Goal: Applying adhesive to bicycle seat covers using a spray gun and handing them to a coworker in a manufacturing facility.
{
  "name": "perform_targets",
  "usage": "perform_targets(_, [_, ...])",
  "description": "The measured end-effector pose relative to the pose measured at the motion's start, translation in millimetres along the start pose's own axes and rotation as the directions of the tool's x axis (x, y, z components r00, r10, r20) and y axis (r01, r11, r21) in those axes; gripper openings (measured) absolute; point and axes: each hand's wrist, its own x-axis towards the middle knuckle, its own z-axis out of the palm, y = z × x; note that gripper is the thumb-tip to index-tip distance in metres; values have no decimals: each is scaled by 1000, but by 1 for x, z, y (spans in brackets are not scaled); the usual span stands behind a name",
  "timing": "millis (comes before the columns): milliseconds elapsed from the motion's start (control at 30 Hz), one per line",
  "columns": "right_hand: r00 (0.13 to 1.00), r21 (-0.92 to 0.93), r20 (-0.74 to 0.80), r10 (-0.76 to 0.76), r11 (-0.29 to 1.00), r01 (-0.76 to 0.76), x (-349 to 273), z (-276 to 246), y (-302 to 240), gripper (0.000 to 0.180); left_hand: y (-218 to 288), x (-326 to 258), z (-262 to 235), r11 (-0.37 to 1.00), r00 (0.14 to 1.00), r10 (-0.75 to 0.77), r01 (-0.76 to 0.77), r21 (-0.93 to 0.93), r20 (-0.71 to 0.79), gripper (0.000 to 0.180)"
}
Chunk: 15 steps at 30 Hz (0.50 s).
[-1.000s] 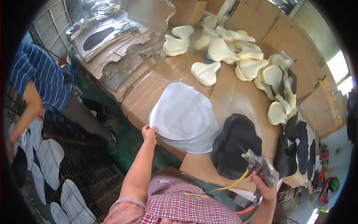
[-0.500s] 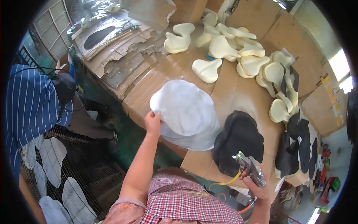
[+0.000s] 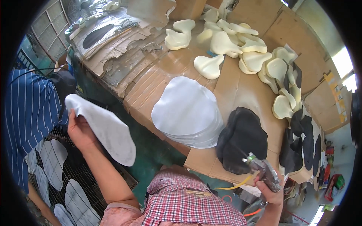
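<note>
Pinching the left edge of a long white sheet near its upper end, the fingers of the left hand hold it tilted above the green floor, off the table's left side. The sheet slants from upper left to lower right, clear of the stack. The right hand has its fingers curled around the grip of a spray gun; whether the trigger is pressed cannot be told. The nozzle points up and left, overlapping the lower right part of a black stack in this view. A yellow hose and an orange hose show beside the gun. On the cardboard-covered table, a stack of white sheets lies just left of the black stack. Cream seat-shaped pads are heaped toward the far side, with dark pieces at the right. At lower left, white pieces lie on a wire rack, near a co-worker in a striped blue shirt.
</note>
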Motion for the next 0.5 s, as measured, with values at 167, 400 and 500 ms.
perform_targets(167, [999, -282, -23, 46, 958, -50, -16, -9, -16, 55, 38, -1, -18, 991, 990, 137, -137, 8, -30, 24])
perform_targets(400, [980, -98, 199, -27, 994, 48, 5, 33, -5, 55, 63, -6, -20, 979, 972, 203, -205, -6, -115, 27])
perform_targets(500, [996, -54, 65, -62, 996, 65, 21, 46, -4, 59, 67, -5, -24, 975, 961, 219, -220, 14, -166, 27])
